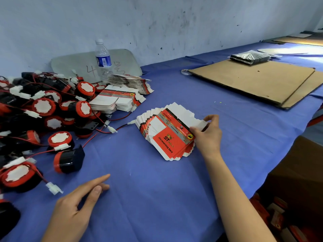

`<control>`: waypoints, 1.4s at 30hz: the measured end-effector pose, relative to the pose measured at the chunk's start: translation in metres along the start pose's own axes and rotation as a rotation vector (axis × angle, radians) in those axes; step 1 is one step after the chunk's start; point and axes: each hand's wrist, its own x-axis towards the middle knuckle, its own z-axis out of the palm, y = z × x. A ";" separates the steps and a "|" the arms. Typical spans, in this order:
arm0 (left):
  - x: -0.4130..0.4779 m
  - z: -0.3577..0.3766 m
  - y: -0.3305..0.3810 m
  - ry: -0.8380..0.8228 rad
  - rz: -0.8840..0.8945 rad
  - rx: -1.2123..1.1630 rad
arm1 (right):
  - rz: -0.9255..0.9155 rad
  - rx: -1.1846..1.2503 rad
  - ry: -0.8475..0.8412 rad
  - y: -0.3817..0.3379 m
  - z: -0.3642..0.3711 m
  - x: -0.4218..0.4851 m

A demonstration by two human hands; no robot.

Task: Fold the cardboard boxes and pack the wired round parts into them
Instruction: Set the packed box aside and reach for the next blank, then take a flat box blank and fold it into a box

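Packing looks barely begun: no folded box shows on the blue cloth [157,189]. The right hand [208,137] pinches the top flat carton [168,138], red and white, off the fanned stack [144,122] at centre. The left hand [75,206] rests near, fingers relaxed, holding nothing. Unpacked red-and-black wired horns [43,107] lie heaped at the left

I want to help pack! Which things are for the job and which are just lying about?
For the job: fanned flat boxes, spare box stacks, wired round parts.
Lying about: water bottle, cardboard sheet, tape roll, black packet.
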 end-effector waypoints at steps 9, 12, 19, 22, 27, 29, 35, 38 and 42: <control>0.001 -0.001 0.002 0.013 0.021 0.027 | 0.238 0.491 -0.037 -0.002 -0.010 0.000; -0.001 0.000 0.000 0.036 0.056 0.076 | 0.168 0.512 -0.096 -0.005 -0.011 -0.002; 0.012 0.028 0.038 0.107 0.170 0.159 | 0.107 0.498 -0.180 -0.005 -0.011 -0.003; 0.046 0.059 0.082 -0.006 0.283 0.094 | 0.103 0.521 -0.200 -0.003 -0.011 -0.005; 0.134 0.110 0.131 -0.470 0.156 0.425 | 0.012 0.512 -0.217 -0.008 -0.015 -0.012; 0.156 0.121 0.133 -0.603 0.070 0.546 | -0.001 0.520 -0.253 -0.007 -0.016 -0.012; 0.180 0.126 0.118 -0.582 0.083 0.628 | -0.014 0.582 -0.388 -0.007 -0.011 -0.016; 0.182 0.123 0.114 -0.564 0.093 0.621 | -0.012 0.594 -0.400 -0.004 -0.009 -0.015; 0.184 0.121 0.114 -0.536 0.106 0.645 | -0.024 0.609 -0.416 -0.003 -0.008 -0.014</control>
